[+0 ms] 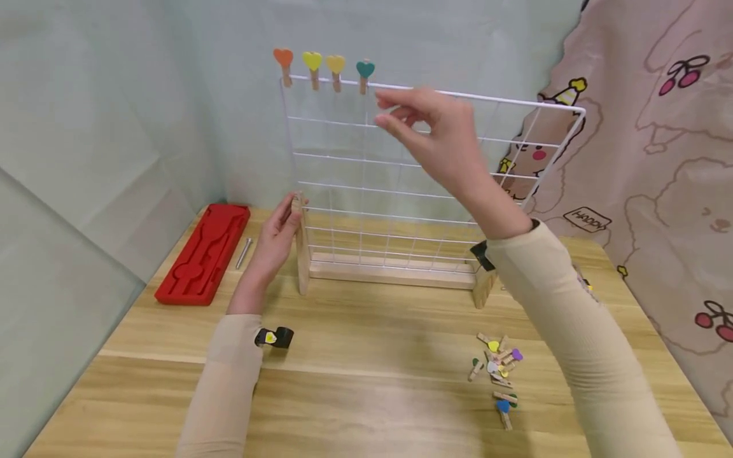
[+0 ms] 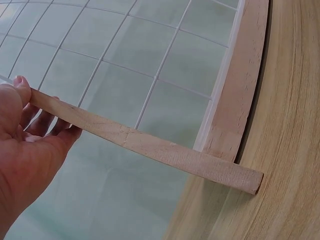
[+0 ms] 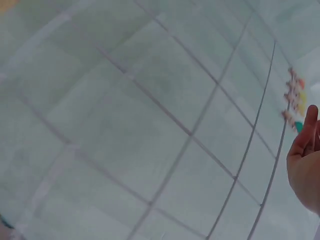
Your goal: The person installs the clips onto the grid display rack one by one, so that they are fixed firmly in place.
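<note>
A white wire grid (image 1: pixel 424 166) stands upright in a wooden base (image 1: pixel 389 273). My left hand (image 1: pixel 275 238) grips the upper part of the left wooden upright (image 2: pixel 145 142), thumb on one side and fingers on the other. Along the top wire sit heart clothespins: an orange one (image 1: pixel 283 58), a yellow one (image 1: pixel 312 62), a pale yellow one (image 1: pixel 336 65) and a teal one (image 1: pixel 364 70). Just right of the teal clothespin my right hand (image 1: pixel 438 124) is raised before the grid. Its thumb and fingertips are apart, with nothing seen between them.
Several loose heart clothespins (image 1: pixel 501 359) lie in a pile on the wooden table (image 1: pixel 355 356), front right. A red tray (image 1: pixel 203 254) and a metal rod (image 1: pixel 244 253) lie left of the stand. Printed cloth (image 1: pixel 664 210) hangs at right.
</note>
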The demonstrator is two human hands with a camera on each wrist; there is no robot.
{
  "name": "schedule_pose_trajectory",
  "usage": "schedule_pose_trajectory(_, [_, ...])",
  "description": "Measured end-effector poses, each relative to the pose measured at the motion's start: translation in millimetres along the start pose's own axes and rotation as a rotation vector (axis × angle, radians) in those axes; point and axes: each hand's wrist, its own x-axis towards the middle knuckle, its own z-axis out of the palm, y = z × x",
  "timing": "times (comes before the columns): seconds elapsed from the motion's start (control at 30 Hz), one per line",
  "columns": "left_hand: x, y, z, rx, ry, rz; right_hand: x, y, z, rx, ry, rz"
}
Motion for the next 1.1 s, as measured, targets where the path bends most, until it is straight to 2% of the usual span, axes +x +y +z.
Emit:
schedule_pose_trajectory(0.1, [-0.5, 2.2, -0.5, 0.005, 0.003, -0.002, -35.6, 16.2, 2.1, -0.024, -0.049, -0.122])
schedule_pose_trajectory(0.17, [-1.2, 3.9, -1.8, 0.011, 0.007, -0.002, -64.2, 25.1, 3.2, -0.025, -0.101, -0.172])
schedule_pose_trajectory(0.3, [-3.3, 9.1, -4.0, 0.017, 0.008, -0.002, -127.0, 37.3, 1.2, -0.039, -0.27, -0.123])
schedule_pose_trajectory(0.47, [-10.0, 24.8, -1.5, 0.025, 0.013, -0.002, -200.3, 55.3, -12.3, -0.037, -0.494, 0.051])
schedule_pose_trajectory(0.57, [-13.2, 30.5, 0.5, 0.021, 0.014, 0.002, -239.8, 64.4, -22.3, -0.041, -0.575, 0.102])
schedule_pose_trajectory(0.67, [-12.5, 27.4, -0.7, 0.007, 0.013, 0.003, -273.2, 70.1, -29.6, -0.064, -0.625, 0.113])
schedule_pose_trajectory(0.77, [-10.7, 20.7, -3.7, -0.002, 0.014, 0.005, -297.5, 72.6, -35.9, -0.112, -0.662, 0.104])
schedule_pose_trajectory(0.87, [-9.2, 15.0, -5.6, -0.004, 0.012, 0.012, -312.2, 75.6, -41.0, -0.183, -0.686, 0.043])
schedule_pose_trajectory(1.0, [-8.4, 12.0, -6.4, -0.005, 0.009, 0.025, -320.9, 80.8, -43.5, -0.248, -0.691, -0.048])
schedule_pose_trajectory(1.1, [-7.8, 10.9, -6.0, -0.011, 0.013, 0.032, -322.8, 85.0, -42.4, -0.247, -0.69, -0.077])
